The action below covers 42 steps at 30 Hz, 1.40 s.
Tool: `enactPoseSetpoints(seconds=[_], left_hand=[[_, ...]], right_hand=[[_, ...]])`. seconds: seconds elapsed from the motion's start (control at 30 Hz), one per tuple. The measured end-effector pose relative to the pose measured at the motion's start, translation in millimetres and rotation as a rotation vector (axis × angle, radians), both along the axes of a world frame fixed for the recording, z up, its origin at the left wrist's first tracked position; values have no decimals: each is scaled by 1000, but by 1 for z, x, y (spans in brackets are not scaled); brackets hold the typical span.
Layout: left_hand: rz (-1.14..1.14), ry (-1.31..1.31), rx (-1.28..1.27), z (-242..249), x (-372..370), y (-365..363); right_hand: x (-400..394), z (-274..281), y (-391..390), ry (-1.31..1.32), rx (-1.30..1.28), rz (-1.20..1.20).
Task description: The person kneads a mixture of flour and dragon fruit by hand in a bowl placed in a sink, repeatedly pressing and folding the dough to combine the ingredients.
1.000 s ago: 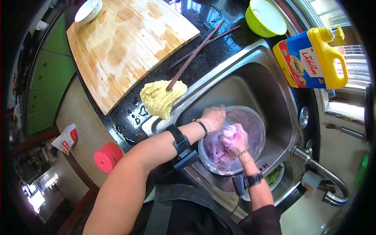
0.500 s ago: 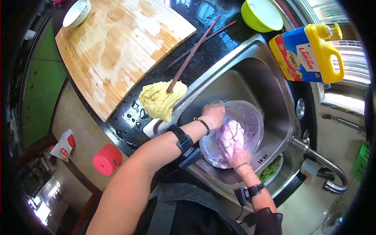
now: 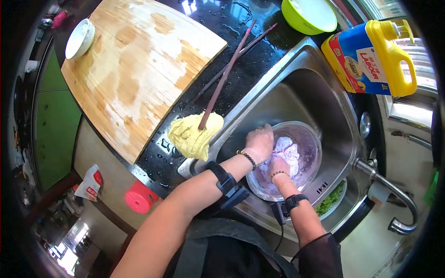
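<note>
A round, shiny bowl [image 3: 309, 169] sits in the steel sink, its inner wall smeared pale purple. Inside lies a soft lump of purple-and-white dough [image 3: 288, 153]. My left hand [image 3: 260, 140] is closed over the bowl's left rim. Into the near side of the dough presses my right hand [image 3: 279, 166], fingers curled and partly hidden in it. Beside the sink, a yellow dough lump [image 3: 194, 136] rests on the wet black counter, with one end of a dark chopstick [image 3: 223, 83] on it. A second chopstick [image 3: 252, 42] crosses the first.
A wooden board [image 3: 139, 69] with damp patches carries a small white bowl [image 3: 80, 39]. Behind the sink [image 3: 296, 85] stand a green bowl [image 3: 306, 18] and a yellow detergent jug [image 3: 371, 60]. The tap [image 3: 387, 185] arches over a second basin holding leafy greens [image 3: 331, 200].
My right hand has moved up and inward, closer to my left, folding the dough into a more compact lump. My left hand stays at the rim. The whole view has shifted slightly.
</note>
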<state>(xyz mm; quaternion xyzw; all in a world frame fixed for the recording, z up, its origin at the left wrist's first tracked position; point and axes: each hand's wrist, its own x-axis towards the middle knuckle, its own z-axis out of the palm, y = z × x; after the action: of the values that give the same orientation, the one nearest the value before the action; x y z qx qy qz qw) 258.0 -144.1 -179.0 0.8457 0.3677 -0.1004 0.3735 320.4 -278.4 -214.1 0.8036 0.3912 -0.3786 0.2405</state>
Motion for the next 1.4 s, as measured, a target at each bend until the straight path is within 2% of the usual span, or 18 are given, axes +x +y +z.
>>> enactPoseSetpoints(seconds=[0.1,0.3,0.37,0.47,0.5,0.53,0.6,0.63,0.67,0.73,0.77,0.87,0.93,1.03,1.1,1.23,1.27,1.4], left_hand=[[8,-6,13,0,0,-1],[30,-22,2,5,-2,0],[23,-41,0,5,-1,2],[14,-1,-28,4,-1,0],[-16,-13,-35,5,-3,1],[-45,-23,-35,6,-3,4],[-37,-30,-28,0,-4,5],[-38,-35,-36,-1,-4,3],[-37,-41,-41,0,-3,3],[-50,-34,-37,1,-4,4],[-40,-36,-37,3,-4,3],[-58,-6,-25,5,-4,5],[-39,-22,-34,1,-4,3],[-36,-23,-7,1,-4,3],[-37,-40,-47,6,-5,4],[-39,-28,-87,5,-5,5],[-39,-23,-73,5,-5,5],[-34,-10,-67,4,-4,4]], right_hand=[[6,-7,14,4,-85,-66],[28,-33,13,-7,45,-190],[34,-24,11,38,67,69],[45,-37,-9,101,163,115],[48,-50,-19,152,384,6],[51,-57,-33,146,395,17],[38,-13,-35,290,718,-175],[31,2,-40,375,698,-341],[29,17,-46,369,693,-340],[30,36,-51,231,945,-357],[41,31,-55,77,1115,-211],[70,27,-25,-126,1042,-47],[83,7,6,25,525,-267],[81,-19,36,20,440,-182],[74,-20,45,130,365,6],[47,-10,39,77,247,275],[45,2,31,76,240,272],[24,67,-17,97,765,347]])
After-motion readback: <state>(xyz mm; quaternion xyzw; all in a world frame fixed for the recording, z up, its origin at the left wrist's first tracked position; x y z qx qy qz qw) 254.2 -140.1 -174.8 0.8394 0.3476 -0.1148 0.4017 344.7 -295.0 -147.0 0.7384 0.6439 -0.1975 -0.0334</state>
